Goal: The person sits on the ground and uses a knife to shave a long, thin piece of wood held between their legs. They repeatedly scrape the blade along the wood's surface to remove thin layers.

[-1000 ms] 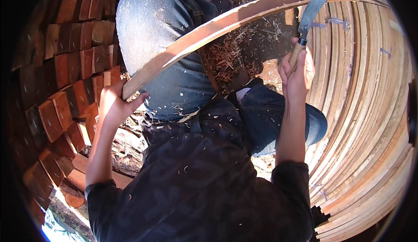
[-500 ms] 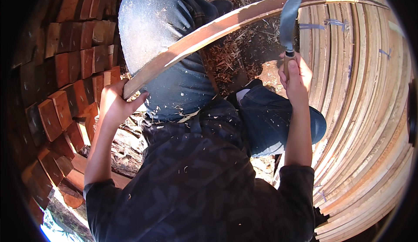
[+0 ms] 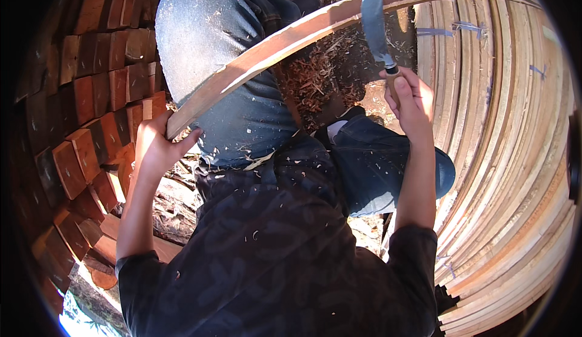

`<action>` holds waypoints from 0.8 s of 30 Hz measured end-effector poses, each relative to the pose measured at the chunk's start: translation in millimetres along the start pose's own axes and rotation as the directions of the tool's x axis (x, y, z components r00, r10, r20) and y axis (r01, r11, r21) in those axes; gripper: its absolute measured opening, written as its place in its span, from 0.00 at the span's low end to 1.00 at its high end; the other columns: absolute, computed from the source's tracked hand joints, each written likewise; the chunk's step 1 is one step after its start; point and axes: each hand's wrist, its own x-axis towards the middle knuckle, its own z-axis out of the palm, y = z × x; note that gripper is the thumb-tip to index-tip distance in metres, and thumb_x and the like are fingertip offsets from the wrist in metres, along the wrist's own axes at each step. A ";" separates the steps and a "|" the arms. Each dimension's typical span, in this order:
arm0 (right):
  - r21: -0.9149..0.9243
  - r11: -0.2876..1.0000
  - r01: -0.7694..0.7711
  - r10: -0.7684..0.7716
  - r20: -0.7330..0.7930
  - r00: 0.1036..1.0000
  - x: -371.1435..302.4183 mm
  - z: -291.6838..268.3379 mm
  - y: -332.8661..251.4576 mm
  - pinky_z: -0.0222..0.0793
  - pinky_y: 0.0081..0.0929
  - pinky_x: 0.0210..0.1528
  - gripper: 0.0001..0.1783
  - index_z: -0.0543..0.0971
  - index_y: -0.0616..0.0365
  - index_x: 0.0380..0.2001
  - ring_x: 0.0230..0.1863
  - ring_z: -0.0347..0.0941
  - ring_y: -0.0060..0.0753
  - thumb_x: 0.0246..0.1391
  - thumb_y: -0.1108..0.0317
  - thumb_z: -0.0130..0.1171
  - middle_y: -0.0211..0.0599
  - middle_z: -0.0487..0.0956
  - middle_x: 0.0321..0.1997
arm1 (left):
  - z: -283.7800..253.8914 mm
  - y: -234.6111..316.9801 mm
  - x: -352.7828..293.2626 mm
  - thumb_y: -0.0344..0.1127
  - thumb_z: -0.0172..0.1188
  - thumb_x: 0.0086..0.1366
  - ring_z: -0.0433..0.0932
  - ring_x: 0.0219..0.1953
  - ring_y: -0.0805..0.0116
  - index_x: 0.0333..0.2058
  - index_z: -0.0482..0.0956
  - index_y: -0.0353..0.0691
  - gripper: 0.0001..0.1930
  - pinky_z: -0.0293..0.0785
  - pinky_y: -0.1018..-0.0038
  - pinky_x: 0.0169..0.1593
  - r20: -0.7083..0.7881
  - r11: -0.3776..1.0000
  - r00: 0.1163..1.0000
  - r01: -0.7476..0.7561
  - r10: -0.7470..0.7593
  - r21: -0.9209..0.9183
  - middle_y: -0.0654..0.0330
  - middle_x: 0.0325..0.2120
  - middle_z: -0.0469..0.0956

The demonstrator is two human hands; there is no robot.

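Spanning denim [image 3: 200, 33], a rough-edged wooden strip [image 3: 260, 55] is clasped by the left grip [image 3: 159, 143]. Seen across the strip, a curved, wood-handled knife [image 3: 376, 37] is held by the right grip [image 3: 413, 103].

The left forearm [image 3: 136, 215] is reaching forward, and the left hand [image 3: 156, 146] is gripping firmly, its thumb [image 3: 189, 141] pointing inward; its fingers seem to be curling underneath, though they are mostly hidden. The right forearm [image 3: 419, 179] is extending ahead, the elbow bending slightly, while the right hand [image 3: 413, 103] is clasping tightly, its thumb lying uppermost.
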 end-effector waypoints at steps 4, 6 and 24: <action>0.085 0.994 -0.074 0.064 0.111 0.992 -0.7 15.4 -1.3 0.49 0.13 0.14 0.19 0.74 0.64 0.43 0.12 0.54 0.11 0.66 0.57 0.46 0.24 0.64 0.14 | 2.6 -5.9 0.9 0.41 0.73 0.45 0.81 0.21 0.62 0.30 0.80 0.31 0.20 0.75 0.72 0.27 -0.009 1.000 1.000 -0.014 0.013 -0.024 0.48 0.18 0.78; 0.187 0.976 -0.110 0.093 0.100 0.991 -1.5 14.2 1.4 0.48 0.13 0.13 0.19 0.73 0.64 0.43 0.12 0.54 0.11 0.66 0.56 0.45 0.25 0.64 0.15 | 2.5 -3.6 1.7 0.41 0.73 0.46 0.82 0.22 0.61 0.30 0.80 0.31 0.19 0.75 0.71 0.27 0.015 0.999 0.999 0.032 -0.032 -0.013 0.48 0.19 0.78; 0.283 0.954 0.102 -0.056 -0.164 0.985 20.7 -18.8 -4.1 0.49 0.13 0.16 0.19 0.73 0.64 0.43 0.14 0.55 0.11 0.66 0.56 0.46 0.23 0.63 0.15 | -2.9 4.7 1.5 0.42 0.73 0.45 0.81 0.22 0.61 0.31 0.80 0.31 0.20 0.75 0.70 0.28 0.028 1.000 0.999 0.031 -0.031 -0.005 0.48 0.19 0.78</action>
